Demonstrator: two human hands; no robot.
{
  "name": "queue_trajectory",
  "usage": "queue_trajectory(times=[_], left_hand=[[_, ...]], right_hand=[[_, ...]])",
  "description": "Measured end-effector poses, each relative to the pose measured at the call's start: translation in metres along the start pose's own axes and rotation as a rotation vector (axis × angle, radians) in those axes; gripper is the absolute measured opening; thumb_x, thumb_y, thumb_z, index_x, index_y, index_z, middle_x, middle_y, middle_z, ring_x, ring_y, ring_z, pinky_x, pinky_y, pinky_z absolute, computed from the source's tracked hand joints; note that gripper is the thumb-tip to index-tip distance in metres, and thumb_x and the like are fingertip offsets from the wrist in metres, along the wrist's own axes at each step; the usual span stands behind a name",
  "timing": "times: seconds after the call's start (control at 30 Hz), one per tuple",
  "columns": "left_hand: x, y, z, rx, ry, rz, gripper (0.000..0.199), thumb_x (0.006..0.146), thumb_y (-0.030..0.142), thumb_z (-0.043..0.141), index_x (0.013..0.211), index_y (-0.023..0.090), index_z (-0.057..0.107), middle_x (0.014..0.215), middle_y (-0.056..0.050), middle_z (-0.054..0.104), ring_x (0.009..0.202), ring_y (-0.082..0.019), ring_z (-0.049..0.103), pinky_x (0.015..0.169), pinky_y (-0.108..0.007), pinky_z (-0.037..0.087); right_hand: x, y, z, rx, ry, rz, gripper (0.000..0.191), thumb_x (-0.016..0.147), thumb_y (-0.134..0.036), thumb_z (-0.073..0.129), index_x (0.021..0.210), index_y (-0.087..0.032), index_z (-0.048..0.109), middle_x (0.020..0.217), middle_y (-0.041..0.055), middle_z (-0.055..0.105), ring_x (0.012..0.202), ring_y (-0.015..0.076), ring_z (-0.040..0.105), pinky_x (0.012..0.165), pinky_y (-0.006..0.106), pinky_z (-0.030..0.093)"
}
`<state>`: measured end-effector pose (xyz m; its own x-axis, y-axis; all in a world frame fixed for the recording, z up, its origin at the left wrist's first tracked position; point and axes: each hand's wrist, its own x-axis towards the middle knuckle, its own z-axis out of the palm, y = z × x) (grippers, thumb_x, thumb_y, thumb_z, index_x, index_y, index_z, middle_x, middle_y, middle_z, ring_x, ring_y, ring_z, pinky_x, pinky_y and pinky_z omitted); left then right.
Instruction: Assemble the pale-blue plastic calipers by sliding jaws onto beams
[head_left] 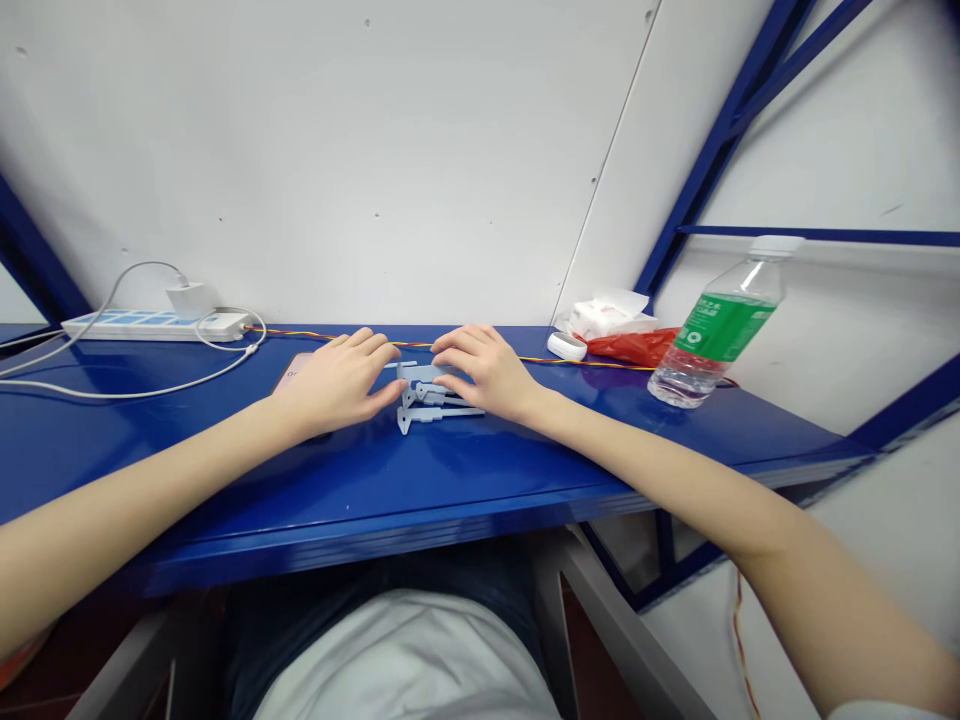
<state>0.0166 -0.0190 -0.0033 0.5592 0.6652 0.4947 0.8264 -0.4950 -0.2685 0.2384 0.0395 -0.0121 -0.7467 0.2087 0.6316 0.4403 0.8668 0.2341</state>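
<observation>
Several small pale blue-grey plastic calipers (425, 414) lie in a loose pile on the blue table, their jaws toward the left. My left hand (337, 385) is just left of the pile, thumb apart from the fingers, nothing visible in its grasp. Partly under that hand lies a phone (289, 372), mostly covered. On the pile's right side is my right hand (484, 372), fingers slightly curled and the thumb held apart. Its thumb and fingertips reach over the calipers' right ends; whether they touch, I cannot tell.
A tilted-looking water bottle (716, 325) with a green label stands at right. Behind it are a red plastic bag (637, 345), a tissue pack (600, 315) and a small white device (567, 346). A power strip (150, 325) with white cables sits at left. Thin coloured wires run along the back.
</observation>
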Motion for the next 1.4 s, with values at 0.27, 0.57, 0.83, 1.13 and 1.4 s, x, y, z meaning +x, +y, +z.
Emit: queue_trajectory(times=[0.27,0.57,0.83,1.13,1.4], left_hand=[[0.002,0.012,-0.006,-0.233,-0.074,-0.240,0.011,0.078,0.028,0.044,0.078,0.020,0.051,0.085,-0.005,0.063,0.083,-0.020,0.058,0.068,-0.030,0.047],[0.003,0.013,-0.005,-0.173,-0.053,-0.311,0.006,0.072,0.023,0.045,0.073,0.021,0.050,0.080,-0.005,0.063,0.076,-0.021,0.059,0.064,-0.032,0.046],[0.001,-0.015,0.003,-0.113,-0.015,-0.352,0.015,0.073,0.023,0.046,0.084,0.021,0.056,0.082,-0.005,0.067,0.077,-0.022,0.061,0.061,-0.032,0.047],[-0.001,-0.009,-0.001,-0.101,-0.127,0.050,0.020,0.084,0.027,0.039,0.081,0.019,0.057,0.082,-0.005,0.062,0.083,-0.019,0.058,0.082,-0.034,0.047],[0.000,-0.018,0.011,0.009,-0.176,0.040,0.028,0.086,0.028,0.037,0.095,0.016,0.061,0.096,-0.010,0.063,0.094,-0.024,0.055,0.086,-0.038,0.045]], right_hand=[[0.001,-0.009,-0.004,-0.026,-0.005,-0.050,0.021,0.092,-0.030,0.046,0.092,-0.020,0.064,0.105,0.0086,0.064,0.100,0.0224,0.052,0.087,0.039,0.034],[0.003,-0.012,-0.002,-0.063,-0.003,-0.069,0.022,0.093,-0.028,0.043,0.096,-0.022,0.064,0.107,0.0075,0.063,0.101,0.0230,0.052,0.089,0.042,0.033],[0.000,0.004,-0.001,-0.057,0.011,0.055,0.018,0.091,-0.032,0.049,0.087,-0.022,0.063,0.106,0.0066,0.064,0.099,0.0211,0.054,0.088,0.038,0.035],[-0.001,-0.001,-0.002,0.053,-0.004,0.098,0.014,0.088,-0.031,0.055,0.083,-0.021,0.063,0.102,0.0058,0.064,0.096,0.0201,0.055,0.089,0.037,0.035],[-0.002,-0.005,-0.003,0.187,-0.164,0.021,0.016,0.086,-0.033,0.059,0.083,-0.018,0.065,0.108,0.0083,0.063,0.098,0.0202,0.054,0.091,0.038,0.037]])
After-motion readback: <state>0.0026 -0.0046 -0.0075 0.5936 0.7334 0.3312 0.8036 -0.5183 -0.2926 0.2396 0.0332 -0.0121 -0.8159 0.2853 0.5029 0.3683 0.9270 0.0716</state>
